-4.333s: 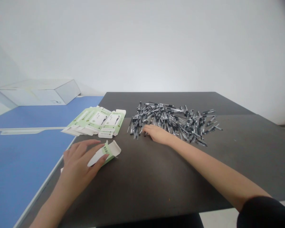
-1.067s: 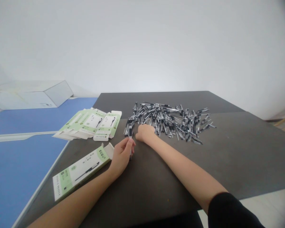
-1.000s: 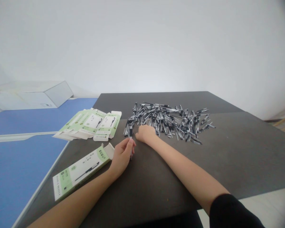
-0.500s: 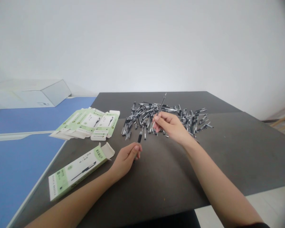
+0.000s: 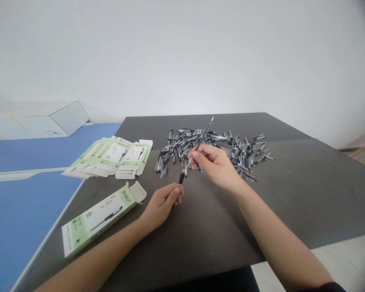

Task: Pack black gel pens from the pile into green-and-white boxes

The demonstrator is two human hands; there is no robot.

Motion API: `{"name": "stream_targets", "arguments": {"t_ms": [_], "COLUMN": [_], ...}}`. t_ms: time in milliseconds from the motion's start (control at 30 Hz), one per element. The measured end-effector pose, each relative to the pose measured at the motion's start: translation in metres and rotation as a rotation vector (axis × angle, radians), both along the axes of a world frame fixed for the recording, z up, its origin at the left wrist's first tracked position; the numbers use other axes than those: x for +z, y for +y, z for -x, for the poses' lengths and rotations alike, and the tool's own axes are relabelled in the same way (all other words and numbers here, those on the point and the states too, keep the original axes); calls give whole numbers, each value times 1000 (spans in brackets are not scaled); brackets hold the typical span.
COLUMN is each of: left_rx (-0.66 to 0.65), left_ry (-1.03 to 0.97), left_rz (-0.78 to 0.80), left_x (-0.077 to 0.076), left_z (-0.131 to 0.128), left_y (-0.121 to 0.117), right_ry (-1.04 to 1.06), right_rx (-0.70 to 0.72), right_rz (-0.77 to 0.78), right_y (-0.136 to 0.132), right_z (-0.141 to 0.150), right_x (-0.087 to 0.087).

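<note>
Low in the middle of the head view, my left hand (image 5: 162, 202) is closed round a pen (image 5: 181, 177), whose black end points up and away from me. My right hand (image 5: 215, 165), higher and to the right, pinches a second slim pen (image 5: 205, 132). That one slants with its thin tip up, and its lower end comes close to the top of the left hand's pen; whether they touch I cannot tell. Behind both hands lies a loose pile of black and clear pens (image 5: 182, 147), partly hidden by my right hand. A green and white pen box (image 5: 101, 221) lies by my left forearm, its end flap open.
Several flattened green and white boxes (image 5: 117, 156) overlap at the left of the dark table (image 5: 231, 227). A blue surface (image 5: 24, 202) adjoins on the left, with a large white carton (image 5: 33, 123) at the back. A pale wall (image 5: 182, 56) stands behind.
My left hand let go of the box and took hold of a pen. My right hand rose from the pile with another pen, then moved slightly left, bringing the two pens close.
</note>
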State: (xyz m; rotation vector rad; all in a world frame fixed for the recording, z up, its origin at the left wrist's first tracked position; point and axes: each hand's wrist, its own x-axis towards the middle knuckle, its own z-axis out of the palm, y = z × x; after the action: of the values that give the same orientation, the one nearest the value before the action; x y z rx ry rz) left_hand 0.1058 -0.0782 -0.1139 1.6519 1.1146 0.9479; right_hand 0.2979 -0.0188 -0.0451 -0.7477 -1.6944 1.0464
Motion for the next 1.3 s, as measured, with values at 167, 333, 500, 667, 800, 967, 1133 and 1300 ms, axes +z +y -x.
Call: {"name": "stream_targets", "arguments": {"t_ms": [167,333,500,667,800,967,1133,1300], "left_rx": [-19,-23,-16,-28,-33,-44,-53,-80], "left_ry": [5,7,9,13,17,22,32,47], "left_rz": [2,1,-6,-20,-27,-30,-45,-63], "left_x": [0,-1,0,1,2,1,2,5], "left_z": [-1,0,-1,-1,-2,-2,-2,-3], "left_y": [-1,-1,-1,-1,-2,-3,-3,-4], "right_ry": [-76,-85,-77,-46,-49,-53,-40,-31], "right_rx": [10,7,4,29,32,17,34,89], "right_rz": [15,3,18,39,35,17,37,11], "right_y": [0,-1,-1,-2,-2,-3,-5,-7], "right_z": [2,2,-1,-1,0,-2,-3,-5], "right_x": [1,1,3,2,1,0,0,3]}}
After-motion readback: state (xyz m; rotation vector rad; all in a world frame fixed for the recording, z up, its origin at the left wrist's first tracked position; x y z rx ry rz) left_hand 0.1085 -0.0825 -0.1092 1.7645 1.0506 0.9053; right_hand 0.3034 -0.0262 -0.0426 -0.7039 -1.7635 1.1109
